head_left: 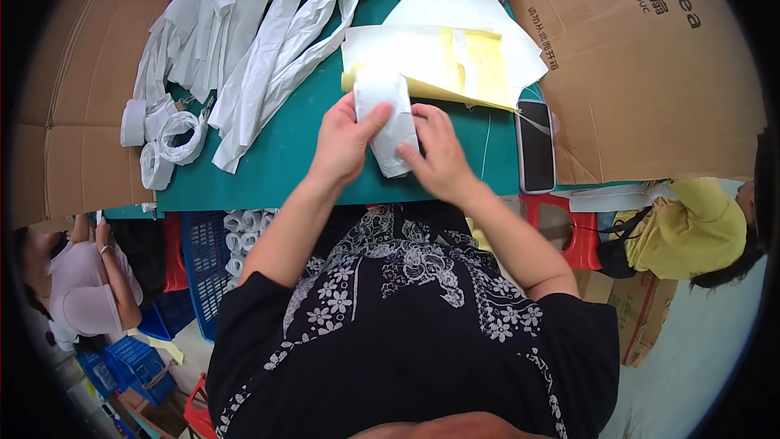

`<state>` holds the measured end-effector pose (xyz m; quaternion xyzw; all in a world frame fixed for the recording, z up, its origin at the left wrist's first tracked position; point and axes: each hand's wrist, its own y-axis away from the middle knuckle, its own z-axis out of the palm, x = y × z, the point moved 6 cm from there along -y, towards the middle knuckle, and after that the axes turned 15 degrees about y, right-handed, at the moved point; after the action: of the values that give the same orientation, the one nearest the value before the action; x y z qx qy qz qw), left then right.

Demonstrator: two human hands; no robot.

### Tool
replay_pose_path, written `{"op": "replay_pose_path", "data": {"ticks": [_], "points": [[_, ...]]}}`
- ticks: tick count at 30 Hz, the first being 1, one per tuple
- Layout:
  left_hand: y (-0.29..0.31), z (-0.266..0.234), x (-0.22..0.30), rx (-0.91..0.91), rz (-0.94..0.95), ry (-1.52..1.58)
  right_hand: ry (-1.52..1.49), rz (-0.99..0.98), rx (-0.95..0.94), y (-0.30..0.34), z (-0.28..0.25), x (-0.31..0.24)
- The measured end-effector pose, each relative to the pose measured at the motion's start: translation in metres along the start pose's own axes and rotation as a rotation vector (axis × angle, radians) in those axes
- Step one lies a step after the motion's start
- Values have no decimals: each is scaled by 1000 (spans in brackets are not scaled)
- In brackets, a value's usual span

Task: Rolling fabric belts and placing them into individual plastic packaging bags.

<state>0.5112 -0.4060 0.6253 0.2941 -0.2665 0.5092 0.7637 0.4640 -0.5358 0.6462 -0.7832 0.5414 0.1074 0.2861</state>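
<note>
Between my two hands is a flat white oblong bundle, held upright over the front edge of the green table. My left hand grips its left side, with the thumb across the front face. My right hand holds the lower right side, its thumb pressed on the face near the bottom. The other fingers are partly hidden behind the bundle. Just beyond it lie yellow-and-white sheets, stacked and overlapping. To the left spread long white strips, and several white coiled rolls sit near the table's left side.
A phone lies right of the sheets, beside a large cardboard piece. More cardboard stands at left. Below the table are a blue crate, white rolls and a red stool. Other people sit on both sides.
</note>
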Motion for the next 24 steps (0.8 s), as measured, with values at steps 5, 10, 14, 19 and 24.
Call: {"op": "replay_pose_path", "data": {"ticks": [5, 10, 14, 19, 24], "points": [[5, 12, 2, 26, -92, 354, -75, 1, 171, 6, 1, -1], [7, 23, -1, 25, -303, 348, 11, -146, -8, 3, -16, -4], [5, 1, 32, 1, 17, -487, -426, 148, 112, 37, -64, -2], [7, 74, 29, -381, 612, -1381, -753, 449, 552, 33, -171, 89], [-19, 65, -43, -732, 831, -1947, -956, 457, 668, 5, -192, 159]]}}
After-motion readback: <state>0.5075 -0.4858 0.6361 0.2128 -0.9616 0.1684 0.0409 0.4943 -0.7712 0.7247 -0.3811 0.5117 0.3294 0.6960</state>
